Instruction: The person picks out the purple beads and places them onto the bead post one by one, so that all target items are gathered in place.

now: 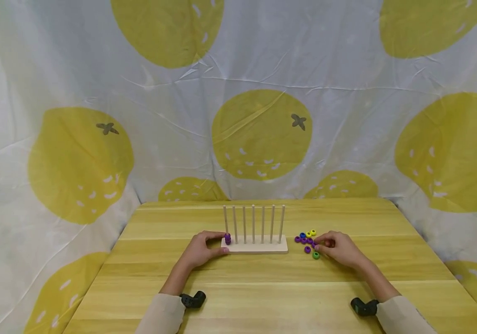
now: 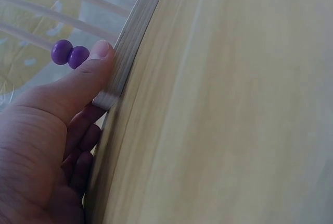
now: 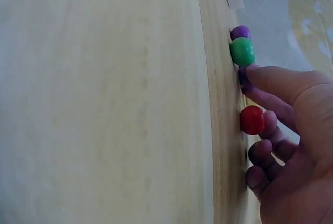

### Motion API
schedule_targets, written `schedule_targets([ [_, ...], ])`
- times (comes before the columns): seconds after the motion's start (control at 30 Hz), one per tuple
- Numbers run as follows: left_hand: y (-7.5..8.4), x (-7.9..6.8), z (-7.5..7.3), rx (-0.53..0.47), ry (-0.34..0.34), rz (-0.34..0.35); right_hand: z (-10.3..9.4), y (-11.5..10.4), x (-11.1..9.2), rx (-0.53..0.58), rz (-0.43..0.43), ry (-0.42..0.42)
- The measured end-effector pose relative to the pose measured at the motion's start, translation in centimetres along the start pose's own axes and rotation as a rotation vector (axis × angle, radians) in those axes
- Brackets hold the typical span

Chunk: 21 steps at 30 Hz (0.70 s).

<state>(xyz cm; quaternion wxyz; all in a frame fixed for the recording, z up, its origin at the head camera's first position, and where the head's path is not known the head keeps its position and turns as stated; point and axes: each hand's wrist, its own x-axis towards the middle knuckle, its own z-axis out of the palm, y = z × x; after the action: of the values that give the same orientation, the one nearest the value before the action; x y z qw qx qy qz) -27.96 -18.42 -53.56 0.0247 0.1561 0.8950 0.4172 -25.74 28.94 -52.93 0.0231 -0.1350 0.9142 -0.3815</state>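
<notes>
A wooden peg rack [image 1: 259,248] with a row of upright pegs stands on the table. Two purple beads [image 2: 69,54] are threaded low on its leftmost peg. My left hand [image 1: 198,251] grips the rack's left end, thumb along the front edge. To the right of the rack, my right hand [image 1: 342,250] pinches a purple bead [image 3: 243,77] between thumb and index finger, down at the table top. Around those fingertips lie more purple beads [image 1: 304,240], a green bead [image 3: 242,51] and a red bead [image 3: 252,120]; the head view hides the red one behind the hand.
Yellow beads [image 1: 309,234] and a blue bead [image 1: 303,235] lie at the back of the loose group. The wooden table [image 1: 272,297] reaches back to a hanging cloth [image 1: 338,139] printed with yellow fruit. A black device sits at each wrist.
</notes>
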Motion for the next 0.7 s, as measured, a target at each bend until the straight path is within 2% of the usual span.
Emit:
schedule_targets([
  [0.4, 0.1, 0.0, 0.0, 0.003, 0.003, 0.011, -0.5, -0.4, 0.0, 0.010, 0.035, 0.016],
  [0.7, 0.1, 0.0, -0.1, 0.010, -0.005, 0.007, -1.9, -1.9, 0.5, -0.028, -0.018, 0.050],
])
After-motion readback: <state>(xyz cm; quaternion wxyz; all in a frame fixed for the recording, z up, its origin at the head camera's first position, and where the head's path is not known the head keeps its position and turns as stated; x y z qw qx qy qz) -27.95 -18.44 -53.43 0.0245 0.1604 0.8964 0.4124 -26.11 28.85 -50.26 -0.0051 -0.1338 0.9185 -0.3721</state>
